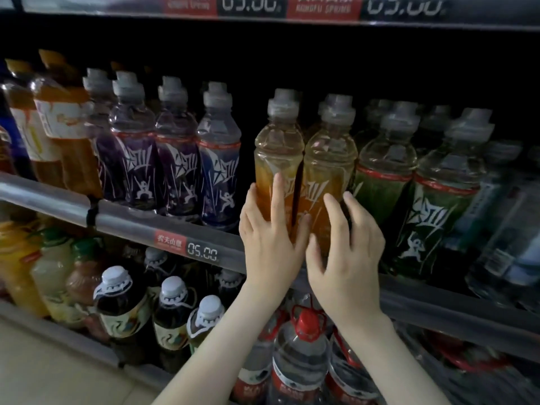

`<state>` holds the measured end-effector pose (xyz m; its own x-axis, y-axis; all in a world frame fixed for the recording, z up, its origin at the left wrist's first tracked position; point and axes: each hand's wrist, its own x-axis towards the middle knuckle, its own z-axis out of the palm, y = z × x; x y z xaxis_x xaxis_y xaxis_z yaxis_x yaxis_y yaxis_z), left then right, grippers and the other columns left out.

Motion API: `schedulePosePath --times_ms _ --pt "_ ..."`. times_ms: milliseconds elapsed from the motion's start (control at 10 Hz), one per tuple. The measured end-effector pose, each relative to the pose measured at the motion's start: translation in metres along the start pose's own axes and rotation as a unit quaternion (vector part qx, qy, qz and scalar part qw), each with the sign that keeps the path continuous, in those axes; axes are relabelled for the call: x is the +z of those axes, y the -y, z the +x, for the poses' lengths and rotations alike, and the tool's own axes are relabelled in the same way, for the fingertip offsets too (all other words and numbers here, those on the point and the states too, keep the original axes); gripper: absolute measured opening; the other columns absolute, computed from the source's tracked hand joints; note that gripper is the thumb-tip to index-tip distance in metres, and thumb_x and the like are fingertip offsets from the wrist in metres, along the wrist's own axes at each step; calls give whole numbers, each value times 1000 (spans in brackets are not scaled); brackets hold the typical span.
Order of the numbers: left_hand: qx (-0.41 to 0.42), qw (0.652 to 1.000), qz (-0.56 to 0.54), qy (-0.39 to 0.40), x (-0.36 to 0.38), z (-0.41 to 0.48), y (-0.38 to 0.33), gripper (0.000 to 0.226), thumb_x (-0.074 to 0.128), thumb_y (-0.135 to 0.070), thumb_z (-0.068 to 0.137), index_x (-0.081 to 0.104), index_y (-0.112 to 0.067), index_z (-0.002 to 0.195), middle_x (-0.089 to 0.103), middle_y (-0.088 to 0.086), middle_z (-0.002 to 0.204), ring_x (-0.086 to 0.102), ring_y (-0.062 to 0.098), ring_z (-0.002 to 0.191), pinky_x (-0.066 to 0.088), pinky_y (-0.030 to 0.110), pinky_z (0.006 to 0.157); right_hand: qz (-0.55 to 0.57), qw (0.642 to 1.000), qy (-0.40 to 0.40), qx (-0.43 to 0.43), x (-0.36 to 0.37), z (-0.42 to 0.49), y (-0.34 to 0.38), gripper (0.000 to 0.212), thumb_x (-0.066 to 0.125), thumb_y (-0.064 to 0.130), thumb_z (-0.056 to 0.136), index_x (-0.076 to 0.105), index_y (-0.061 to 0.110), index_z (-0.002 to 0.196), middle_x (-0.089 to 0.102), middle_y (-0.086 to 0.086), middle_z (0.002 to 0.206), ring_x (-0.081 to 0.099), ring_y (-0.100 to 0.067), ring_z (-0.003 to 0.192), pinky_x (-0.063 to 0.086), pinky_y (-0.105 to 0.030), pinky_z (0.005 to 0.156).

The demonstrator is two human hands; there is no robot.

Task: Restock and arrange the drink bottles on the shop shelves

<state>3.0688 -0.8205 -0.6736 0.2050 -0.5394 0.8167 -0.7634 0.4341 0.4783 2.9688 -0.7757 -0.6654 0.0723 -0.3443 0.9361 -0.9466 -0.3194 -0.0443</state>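
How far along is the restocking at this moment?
Done: the purple bottles and green bottles stand in rows on the middle shelf, labels forward.
In hand: the left hand lies against the left orange bottle, and the right hand is open at the right orange bottle.
Left: the dark gap to the left of the orange pair looks unfilled.

"05.00" on shelf price tag (202, 252)
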Motion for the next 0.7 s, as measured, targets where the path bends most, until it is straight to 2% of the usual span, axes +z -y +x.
schedulePosePath --times_ms 100,200,300,400,500,600,700 --pt "5 999 -39 12 -10 4 13 61 52 -36 93 24 -19 144 37 22 140 35 30 124 40 48 100 26 999 9 38 12 11 24 43 60 11 89 52 1 130 53 -17 127 45 -27 119 37 -38 100" --pt "7 999 -43 5 -21 16 21 51 50 -30 94 31 -13 138 40 13 134 42 24 119 45 41 99 68 995 41 65 20 25 46 35 57 9 90 54 1 124 56 -15 119 48 -24 112 38 -33 96" --pt "-5 998 -45 37 -39 30 19 45 45 -31 95 35 -10 133 42 8 130 44 21 117 45 34 98 115 981 111 106 19 39 59 34 49 13 91 50 5 124 55 -12 117 48 -21 110 37 -29 97" --pt "-22 993 -42 109 -60 41 12 42 41 -32 97 37 -10 132 53 15 125 47 21 115 45 31 97 158 958 179 157 10 56 64 34 45 20 93 48 6 124 56 -11 115 47 -20 108 39 -27 95" --pt "-38 975 -19 217 -83 49 3 42 43 -24 94 37 -13 134 57 15 121 55 27 107 49 38 91 173 920 281 212 -5 69 66 38 51 18 93 45 5 129 53 -13 119 43 -22 114 43 -36 96" --pt "-88 923 -16 375 -115 64 -9 51 44 -15 95 33 -13 144 51 14 132 53 33 114 47 43 93 185 844 425 269 -28 90 76 49 53 15 95 37 5 139 43 -15 136 34 -25 128 39 -38 102" --pt "-143 860 8 491 -146 80 -31 59 44 -8 95 23 -19 150 43 10 141 44 30 126 42 43 99 212 759 537 301 -55 122 81 52 47 17 99 28 8 146 32 -12 148 32 -26 136 37 -33 104"
